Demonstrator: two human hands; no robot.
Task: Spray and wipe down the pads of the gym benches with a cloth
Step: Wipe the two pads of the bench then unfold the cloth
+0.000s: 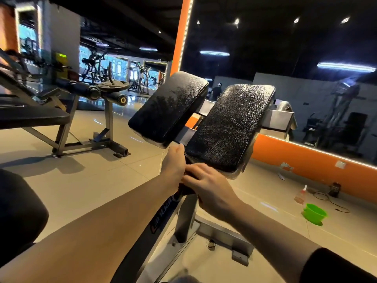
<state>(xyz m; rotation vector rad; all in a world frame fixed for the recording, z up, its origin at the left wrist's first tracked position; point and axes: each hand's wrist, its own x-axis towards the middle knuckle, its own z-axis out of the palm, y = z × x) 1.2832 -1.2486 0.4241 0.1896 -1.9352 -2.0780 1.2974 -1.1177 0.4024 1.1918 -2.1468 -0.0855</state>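
Both hands meet at the bench's dark frame just below the pads: the left hand seems to grip it, though its fingers are hidden; the right hand rests on it, fingers spread; above, two wet black pads tilt side by side; a green tub and spray bottle stand on the floor beyond.

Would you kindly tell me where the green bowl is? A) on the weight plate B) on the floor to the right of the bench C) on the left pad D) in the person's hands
B: the green bowl sits on the tiled floor near the orange wall.
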